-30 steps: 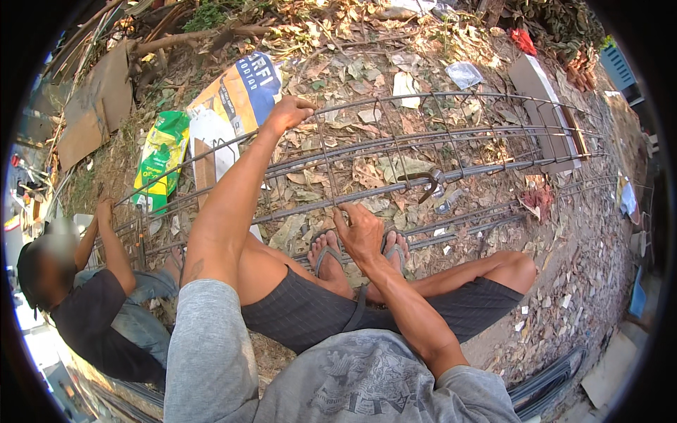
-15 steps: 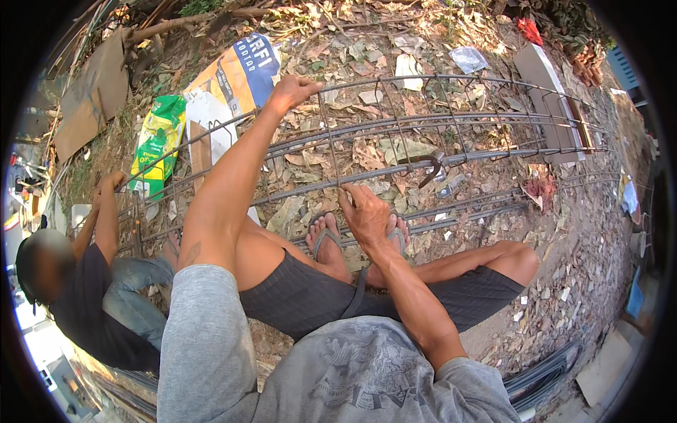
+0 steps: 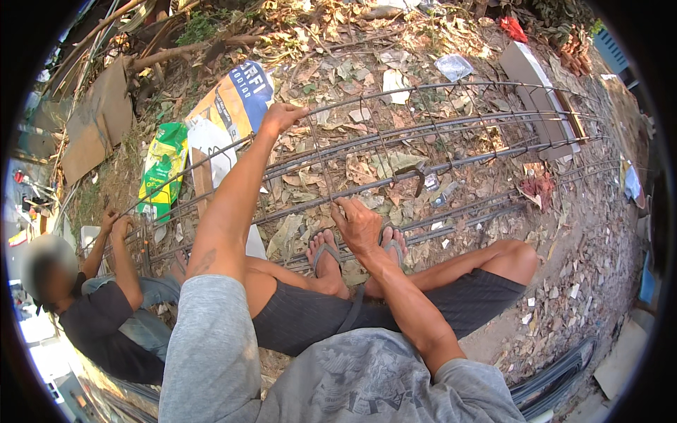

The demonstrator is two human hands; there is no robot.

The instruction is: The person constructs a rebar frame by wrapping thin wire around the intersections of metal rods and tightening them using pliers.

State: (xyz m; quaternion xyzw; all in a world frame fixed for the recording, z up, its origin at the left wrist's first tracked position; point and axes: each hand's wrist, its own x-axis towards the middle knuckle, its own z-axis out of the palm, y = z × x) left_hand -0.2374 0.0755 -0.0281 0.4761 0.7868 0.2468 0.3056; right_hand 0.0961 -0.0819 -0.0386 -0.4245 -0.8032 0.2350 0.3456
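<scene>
Rebar cage (image 3: pixel 381 184) over leaves (image 3: pixel 360 170); sacks (image 3: pixel 236 99) beyond at left; feet (image 3: pixel 327 266) on near side; co-worker (image 3: pixel 106 328) far left.

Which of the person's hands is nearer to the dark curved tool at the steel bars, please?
Right. The right hand is to the left of the dark curved tool, on its near side; the left hand is farther left, on its far side.

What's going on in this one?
The left hand has its grip on the far bar of a steel cage; the right hand has its fingertips at the near bar. A dark, curved tool sits by that bar. At the left, a co-worker has both hands at the cage. Sacks lie beyond it.
</scene>
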